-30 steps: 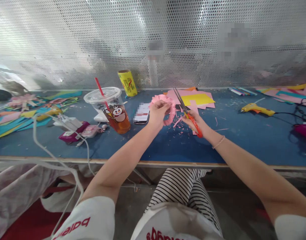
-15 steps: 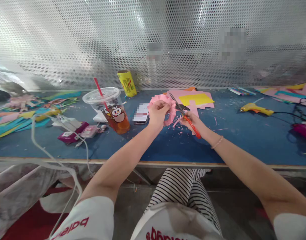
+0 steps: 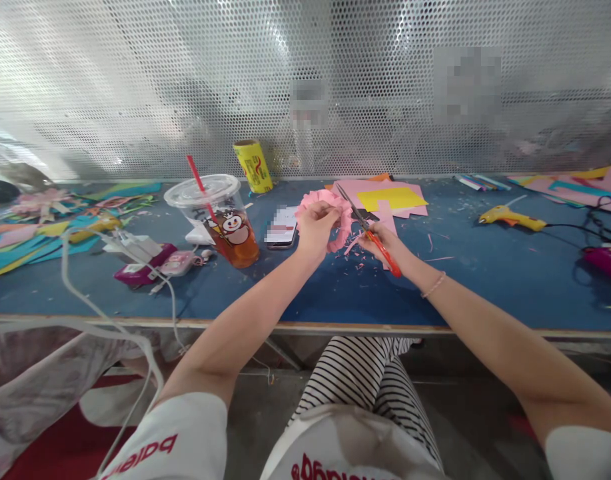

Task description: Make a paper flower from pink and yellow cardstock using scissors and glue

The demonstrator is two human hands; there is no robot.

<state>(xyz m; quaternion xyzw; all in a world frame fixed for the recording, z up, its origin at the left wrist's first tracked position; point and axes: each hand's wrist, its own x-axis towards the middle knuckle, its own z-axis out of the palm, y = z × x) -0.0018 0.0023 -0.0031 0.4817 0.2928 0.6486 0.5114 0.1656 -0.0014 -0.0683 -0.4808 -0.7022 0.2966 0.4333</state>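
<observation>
My left hand (image 3: 316,225) grips a round, frilled pink paper rosette (image 3: 343,230) above the blue table, fingers closed over its middle. In my right hand (image 3: 384,241) is a pair of scissors (image 3: 380,251) with orange-red handles. Their blades point up and away to the left, at the right edge of the rosette; whether paper lies between them I cannot tell. Narrow pink scraps (image 3: 352,245) are scattered on the table under the scissors. Behind them lie pink paper sheets (image 3: 410,193) with a yellow sheet (image 3: 392,199) on top.
Left of my hands stand a phone (image 3: 284,227), a lidded cup of amber drink (image 3: 235,233) and a yellow roll (image 3: 254,167). Yellow glue guns lie at the right (image 3: 512,217) and far left. White cables (image 3: 85,293) hang over the table's front edge. A perforated metal panel rises behind.
Almost nothing differs. Both hands, the rosette and the scissors keep nearly the same place; the view has shifted very slightly.
</observation>
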